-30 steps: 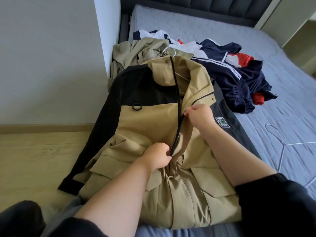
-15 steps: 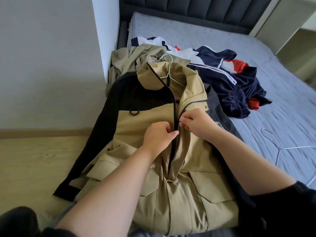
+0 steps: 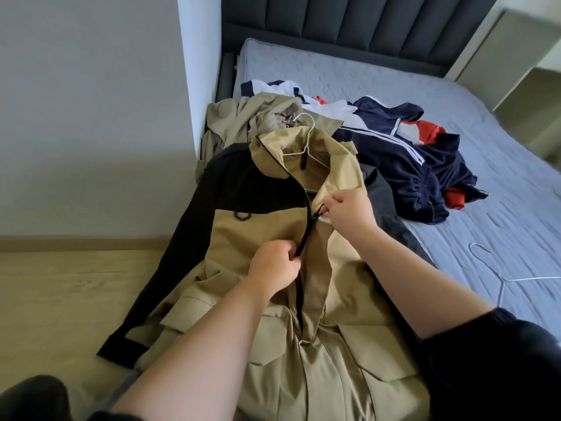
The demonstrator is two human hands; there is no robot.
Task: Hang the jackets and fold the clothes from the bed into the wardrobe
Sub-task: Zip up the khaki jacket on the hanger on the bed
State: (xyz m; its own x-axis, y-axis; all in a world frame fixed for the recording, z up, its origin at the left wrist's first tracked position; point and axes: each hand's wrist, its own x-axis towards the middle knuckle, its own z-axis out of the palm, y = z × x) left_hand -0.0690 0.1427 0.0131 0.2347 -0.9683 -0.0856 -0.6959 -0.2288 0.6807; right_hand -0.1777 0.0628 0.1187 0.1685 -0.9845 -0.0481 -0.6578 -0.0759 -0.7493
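Observation:
A tan and black jacket (image 3: 267, 232) lies front-up on the near corner of the bed (image 3: 455, 95), with a white wire hanger (image 3: 308, 138) inside its collar. My left hand (image 3: 274, 265) pinches the jacket's front along the black zipper at mid-chest. My right hand (image 3: 349, 209) pinches the zipper pull higher up, below the collar. Behind the jacket lie a beige garment (image 3: 243, 123) and a navy, white and red track jacket (image 3: 419, 165).
A second white wire hanger (image 3: 498, 275) lies on the grey sheet at the right. A white wall corner (image 3: 197, 86) stands left of the bed, above wooden floor (image 3: 60, 293). A dark padded headboard (image 3: 349, 28) runs along the back.
My right hand has moved up the jacket front with the zipper pull, and the front is closed higher than before. My left hand shifted slightly along the zipper. The camera view tilted up.

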